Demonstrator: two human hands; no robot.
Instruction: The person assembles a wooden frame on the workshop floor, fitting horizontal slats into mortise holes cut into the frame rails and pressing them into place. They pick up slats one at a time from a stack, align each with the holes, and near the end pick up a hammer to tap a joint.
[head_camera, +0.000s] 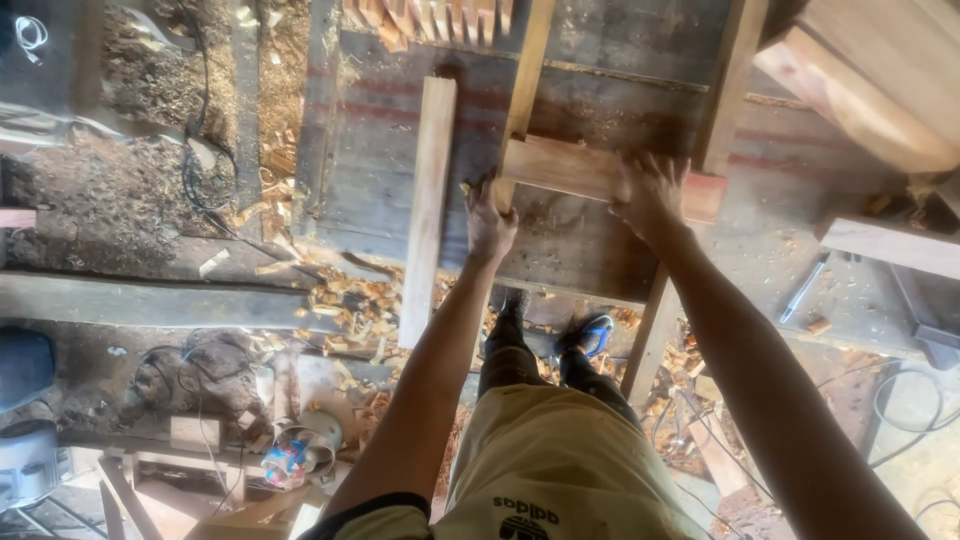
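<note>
Short wood block (590, 172) on counter (400, 150): judged stiff, light, rough-sawn. Left hand (490, 222) grip closed on near-left end; right hand (650, 195) pressed flat on top, right end. Best held by ends.

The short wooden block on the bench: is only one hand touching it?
No: the left hand grips one end of the wooden block and the right hand presses on it.

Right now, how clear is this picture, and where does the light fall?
Head view: warm light on the short wooden board under both hands, left hand and right hand; corners curve from lens distortion; floor shavings look soft and smeared.
</note>
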